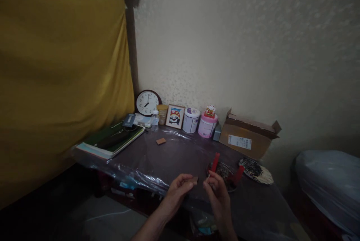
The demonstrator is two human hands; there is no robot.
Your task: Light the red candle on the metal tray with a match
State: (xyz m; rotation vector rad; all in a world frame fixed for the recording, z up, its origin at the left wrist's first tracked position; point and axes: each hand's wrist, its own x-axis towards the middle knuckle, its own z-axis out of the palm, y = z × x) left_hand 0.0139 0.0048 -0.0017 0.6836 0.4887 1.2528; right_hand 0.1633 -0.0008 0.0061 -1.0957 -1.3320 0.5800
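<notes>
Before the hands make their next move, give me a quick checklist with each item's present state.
1. Left hand grips the small brown box: ok, pinched at its fingertips.
2. Right hand holds the thin stick: ok, though it is too small to tell what it is.
3. Stick touching the box: not ok, a gap shows between them.
4. Red candles upright on the dish: ok, two stand there; lit or unlit, cannot tell.
5. Second brown box out of the way: ok, it lies apart, farther back on the table.
</notes>
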